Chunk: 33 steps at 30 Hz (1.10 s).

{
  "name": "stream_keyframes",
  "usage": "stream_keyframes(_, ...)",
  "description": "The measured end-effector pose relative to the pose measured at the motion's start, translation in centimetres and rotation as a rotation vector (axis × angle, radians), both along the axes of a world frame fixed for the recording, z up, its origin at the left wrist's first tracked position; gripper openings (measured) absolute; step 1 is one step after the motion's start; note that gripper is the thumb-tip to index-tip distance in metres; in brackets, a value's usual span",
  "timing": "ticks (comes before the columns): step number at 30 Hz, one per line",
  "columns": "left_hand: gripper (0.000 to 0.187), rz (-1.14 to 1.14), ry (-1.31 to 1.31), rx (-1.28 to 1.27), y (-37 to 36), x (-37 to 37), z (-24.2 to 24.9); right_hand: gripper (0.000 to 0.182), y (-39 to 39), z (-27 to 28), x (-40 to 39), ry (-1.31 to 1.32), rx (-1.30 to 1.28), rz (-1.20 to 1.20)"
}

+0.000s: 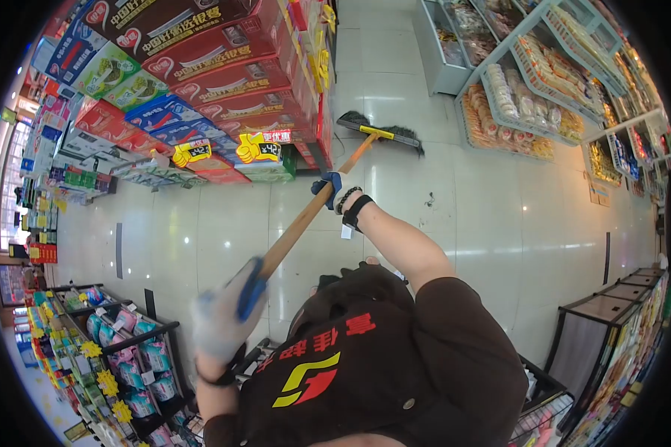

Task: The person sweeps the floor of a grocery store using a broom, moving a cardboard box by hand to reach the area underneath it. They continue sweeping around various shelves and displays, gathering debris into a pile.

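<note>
A broom with a long wooden handle (pixel 294 232) slants across the view, its dark bristle head (pixel 402 139) with a yellow strip resting on the floor ahead. My right hand (pixel 331 189), in a blue-and-white glove, is closed around the middle of the handle; a bead bracelet and a black band circle that wrist. At the near end of the handle, my left hand (pixel 230 311) wears a similar glove and looks blurred, its fingers wrapped round the wood. Small dark bits of dirt (pixel 429 200) lie on the pale floor tiles right of the handle.
Stacked red cartons (pixel 238 82) with yellow price signs stand close to the broom at the left. Tiered baskets of packaged food (pixel 525 97) occupy the far right. Shelves of packets (pixel 138 354) are near left, and a dark display rack (pixel 600 313) is near right.
</note>
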<state>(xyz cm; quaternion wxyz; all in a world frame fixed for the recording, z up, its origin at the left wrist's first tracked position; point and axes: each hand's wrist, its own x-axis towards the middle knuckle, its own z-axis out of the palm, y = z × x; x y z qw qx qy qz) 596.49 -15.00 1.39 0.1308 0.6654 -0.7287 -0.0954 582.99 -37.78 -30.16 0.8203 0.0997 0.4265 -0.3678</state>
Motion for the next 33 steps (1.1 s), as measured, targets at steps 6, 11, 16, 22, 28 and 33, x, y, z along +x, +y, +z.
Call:
stream_keyframes(6, 0.044, -0.089, -0.266, 0.266, -5.6, -2.8, -14.3, 0.01, 0.9, -10.6, 1.4, 0.131, -0.071, 0.136)
stream_keyframes(11, 0.045, -0.042, -0.166, 0.4, -1.9, -1.5, -11.3, 0.009, 6.4, -9.2, 2.5, 0.053, -0.019, 0.219)
stream_keyframes(16, 0.039, -0.04, -0.056, 0.34, 1.8, 1.3, -5.5, 0.003, 8.8, -10.6, 4.4, 0.084, 0.108, 0.187)
stream_keyframes(22, 0.037, -0.05, 0.011, 0.331, 6.1, 5.6, -3.7, 0.006, 14.9, -10.8, 6.7, 0.139, 0.173, 0.13)
stream_keyframes(28, 0.032, -0.007, 0.053, 0.371, 10.6, 10.4, -2.1, 0.013, 21.8, -17.4, 10.6, 0.286, 0.09, 0.375)
stream_keyframes(33, 0.033, 0.012, 0.034, 0.272, 13.5, 13.8, 0.3, 0.012, 25.1, -15.8, 16.5, 0.22, 0.078, 0.392)
